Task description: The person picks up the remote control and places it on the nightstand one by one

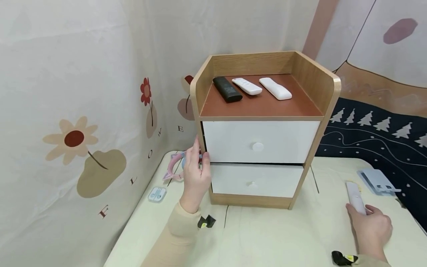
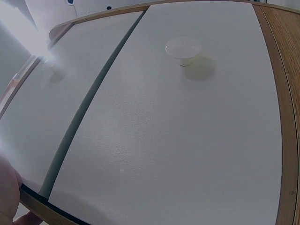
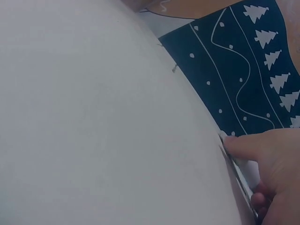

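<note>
My left hand (image 1: 197, 178) rests against the left side of a small wooden cabinet (image 1: 251, 200), its fingers straight along the edge. Two white drawers, an upper drawer (image 1: 230, 141) and a lower drawer (image 1: 230, 181), stand closed, each with a round knob. In the left wrist view part of the left hand (image 2: 7, 192) shows at the lower left corner. My right hand (image 1: 371, 226) grips the near end of a white remote control (image 1: 355, 196) at the table's right side. The right wrist view shows that hand (image 3: 276, 168) with the remote mostly hidden.
On the cabinet top lie a black remote (image 1: 228, 89), a slim white remote (image 1: 247, 86) and a wider white remote (image 1: 275, 88). Left of the cabinet are a pink headband-like item (image 1: 171, 167) and boxed earphones (image 1: 157, 194). A pale blue flat item (image 1: 377, 180) lies far right.
</note>
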Available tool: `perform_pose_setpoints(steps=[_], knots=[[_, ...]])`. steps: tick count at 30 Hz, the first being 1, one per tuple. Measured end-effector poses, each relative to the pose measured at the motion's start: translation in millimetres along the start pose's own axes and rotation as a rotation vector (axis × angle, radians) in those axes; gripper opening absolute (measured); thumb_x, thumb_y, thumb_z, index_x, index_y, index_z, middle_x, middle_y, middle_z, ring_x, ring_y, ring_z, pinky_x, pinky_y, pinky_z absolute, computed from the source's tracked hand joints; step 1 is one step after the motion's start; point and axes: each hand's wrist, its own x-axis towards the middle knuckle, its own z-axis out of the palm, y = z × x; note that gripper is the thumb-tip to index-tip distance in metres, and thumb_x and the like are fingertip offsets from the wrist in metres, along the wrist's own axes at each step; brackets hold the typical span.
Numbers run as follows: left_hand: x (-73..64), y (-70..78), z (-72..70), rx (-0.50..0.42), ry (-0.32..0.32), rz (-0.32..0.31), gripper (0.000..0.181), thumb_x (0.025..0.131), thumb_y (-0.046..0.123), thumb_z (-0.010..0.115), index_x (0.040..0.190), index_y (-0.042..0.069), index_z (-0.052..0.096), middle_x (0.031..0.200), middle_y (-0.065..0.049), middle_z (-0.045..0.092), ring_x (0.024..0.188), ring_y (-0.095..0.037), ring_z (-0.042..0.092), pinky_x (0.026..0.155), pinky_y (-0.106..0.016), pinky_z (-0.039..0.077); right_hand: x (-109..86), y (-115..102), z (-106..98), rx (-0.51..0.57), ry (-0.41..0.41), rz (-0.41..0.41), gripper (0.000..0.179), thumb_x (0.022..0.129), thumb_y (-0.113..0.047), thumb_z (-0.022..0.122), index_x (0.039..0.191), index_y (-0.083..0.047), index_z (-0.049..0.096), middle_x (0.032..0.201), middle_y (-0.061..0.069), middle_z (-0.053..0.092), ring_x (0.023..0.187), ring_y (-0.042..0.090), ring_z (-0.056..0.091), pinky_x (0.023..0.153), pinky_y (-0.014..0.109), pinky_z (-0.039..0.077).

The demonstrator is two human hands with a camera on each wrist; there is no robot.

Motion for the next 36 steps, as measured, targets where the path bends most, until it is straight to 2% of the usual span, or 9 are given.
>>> perform_pose_setpoints(steps=[5, 7, 10, 13, 14, 18, 23, 26, 36], knots=[[0.0, -0.3, -0.5, 0.004, 0.010, 0.001, 0.063, 0.114, 0.014, 0.058, 0.172, 0.007, 0.036, 0.137, -0.022, 0.060, 0.117, -0.031, 0.063, 0.086, -0.045, 0.058, 2.7, -4.3, -0.5, 0.096, 0.028, 0.028, 0.082, 0.097, -0.050, 0.075, 0.155, 0.004, 0.056, 0.149, 0.033, 0.061, 0.126, 0.045, 0.056, 0.090, 0.044, 0.041], [0.3, -0.8, -0.5, 0.008, 0.011, 0.000, 0.063, 0.114, 0.014, 0.057, 0.173, 0.008, 0.035, 0.137, -0.022, 0.060, 0.116, -0.031, 0.063, 0.084, -0.043, 0.058, 4.0, -6.1, -1.1, 0.123, 0.040, 0.044, 0.081, 0.096, -0.053, 0.076, 0.155, 0.000, 0.059, 0.145, 0.029, 0.064, 0.106, 0.027, 0.060, 0.082, 0.032, 0.037], [0.6, -1.5, -0.8, 0.011, 0.012, 0.004, 0.063, 0.114, 0.013, 0.057, 0.173, 0.008, 0.035, 0.137, -0.022, 0.060, 0.117, -0.031, 0.063, 0.081, -0.041, 0.057, 5.7, -7.4, -1.3, 0.175, 0.058, 0.067, 0.082, 0.093, -0.059, 0.078, 0.155, -0.008, 0.063, 0.119, 0.004, 0.073, 0.087, -0.001, 0.051, 0.083, 0.023, 0.035], [0.4, -1.8, -1.1, 0.006, 0.010, 0.003, 0.064, 0.114, 0.014, 0.057, 0.173, 0.008, 0.034, 0.138, -0.022, 0.060, 0.119, -0.031, 0.063, 0.083, -0.043, 0.058, 5.8, -8.4, -1.0, 0.253, 0.081, 0.078, 0.082, 0.090, -0.064, 0.080, 0.155, -0.016, 0.065, 0.096, -0.028, 0.057, 0.078, -0.016, 0.041, 0.088, 0.018, 0.034], [0.3, -1.8, -1.1, 0.004, 0.009, 0.002, 0.064, 0.114, 0.014, 0.057, 0.173, 0.009, 0.034, 0.138, -0.022, 0.060, 0.119, -0.032, 0.063, 0.084, -0.044, 0.058, 5.5, -8.9, -0.7, 0.278, 0.092, 0.075, 0.081, 0.089, -0.065, 0.080, 0.155, -0.019, 0.065, 0.093, -0.034, 0.048, 0.078, -0.018, 0.041, 0.088, 0.017, 0.033], [-0.8, -3.0, 0.4, 0.003, 0.007, 0.005, 0.064, 0.114, 0.013, 0.058, 0.173, 0.009, 0.035, 0.139, -0.022, 0.060, 0.121, -0.032, 0.064, 0.089, -0.049, 0.060, 2.1, -13.5, -1.0, 0.413, 0.128, 0.060, 0.065, 0.088, -0.056, 0.087, 0.145, -0.028, 0.072, 0.090, -0.035, 0.049, 0.076, -0.019, 0.048, 0.081, 0.007, 0.035], [-1.1, -4.1, 2.3, -0.004, 0.009, 0.017, 0.064, 0.113, 0.012, 0.059, 0.172, 0.008, 0.036, 0.139, -0.023, 0.060, 0.124, -0.034, 0.063, 0.093, -0.052, 0.058, -7.6, -27.8, -7.7, 0.570, 0.171, 0.021, 0.030, 0.085, -0.041, 0.095, 0.110, -0.044, 0.078, 0.080, -0.035, 0.057, 0.071, -0.018, 0.055, 0.064, 0.000, 0.041], [-0.8, -3.7, 2.5, -0.007, 0.006, 0.017, 0.064, 0.113, 0.012, 0.058, 0.173, 0.008, 0.035, 0.139, -0.023, 0.060, 0.124, -0.033, 0.062, 0.094, -0.051, 0.058, -17.9, -41.7, -18.2, 0.628, 0.210, -0.034, 0.026, 0.083, -0.035, 0.097, 0.098, -0.046, 0.078, 0.075, -0.035, 0.060, 0.071, -0.017, 0.056, 0.063, -0.001, 0.042], [-1.1, -1.5, 0.8, 0.001, 0.007, 0.013, 0.062, 0.114, 0.012, 0.057, 0.172, 0.006, 0.036, 0.139, -0.025, 0.060, 0.123, -0.035, 0.063, 0.090, -0.051, 0.057, -67.1, -111.5, -81.6, 0.829, 0.346, -0.197, 0.035, 0.088, -0.015, 0.094, 0.121, -0.024, 0.085, 0.089, -0.023, 0.064, 0.082, -0.005, 0.056, 0.073, 0.002, 0.045]])
